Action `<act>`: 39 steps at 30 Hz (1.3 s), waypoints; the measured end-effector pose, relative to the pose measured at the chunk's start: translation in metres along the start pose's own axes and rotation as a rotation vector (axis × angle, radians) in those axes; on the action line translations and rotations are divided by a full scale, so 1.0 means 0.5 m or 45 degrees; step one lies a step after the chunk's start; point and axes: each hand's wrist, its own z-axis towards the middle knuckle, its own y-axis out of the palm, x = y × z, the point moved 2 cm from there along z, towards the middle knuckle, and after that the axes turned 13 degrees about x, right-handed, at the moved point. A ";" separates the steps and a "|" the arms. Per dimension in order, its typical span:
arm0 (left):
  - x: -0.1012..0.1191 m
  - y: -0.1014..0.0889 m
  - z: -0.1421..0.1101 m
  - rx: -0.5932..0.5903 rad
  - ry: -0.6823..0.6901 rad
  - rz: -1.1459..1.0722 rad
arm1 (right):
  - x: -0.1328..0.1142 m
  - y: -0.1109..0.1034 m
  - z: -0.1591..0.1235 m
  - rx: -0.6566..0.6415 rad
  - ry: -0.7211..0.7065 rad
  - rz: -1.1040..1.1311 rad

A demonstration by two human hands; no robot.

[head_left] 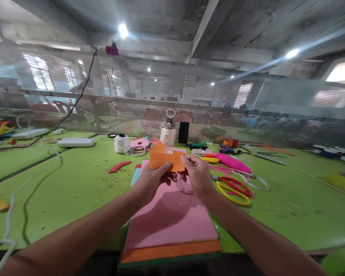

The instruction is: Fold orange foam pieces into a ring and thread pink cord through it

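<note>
Orange paper (158,160) held above a pink sheet (172,220) by the worktop's (86,188) front edge, left hand (153,179) and right hand (199,175) each with grip clamped on it, pale bottle (168,135) near the far edge.

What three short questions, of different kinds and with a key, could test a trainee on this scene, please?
1. Multiple choice. Which hand holds the straight-edged orange paper?
A) left only
B) right only
C) both
2. True or false. The metal scissors with red and yellow loop handles lie to the left of the large rectangular pink sheet.
3. Fill in. The upright black rectangular phone stands just to the right of a cream-coloured ____ with a loop on top.

Key: 1. C, left hand and right hand. 2. False; they lie to its right. 3. bottle.
</note>
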 end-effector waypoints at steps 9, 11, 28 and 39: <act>-0.022 -0.039 0.028 0.051 -0.078 -0.080 | -0.049 -0.035 0.038 -0.320 -0.459 -0.340; -0.019 -0.043 0.027 0.031 -0.097 -0.099 | -0.063 -0.036 0.034 -0.495 -0.607 -0.519; -0.010 -0.036 0.010 -0.185 -0.110 -0.025 | -0.050 -0.035 0.027 -0.782 -0.356 -0.393; -0.012 -0.030 0.003 -0.109 -0.201 0.045 | -0.056 -0.029 0.018 -0.745 -0.375 -0.348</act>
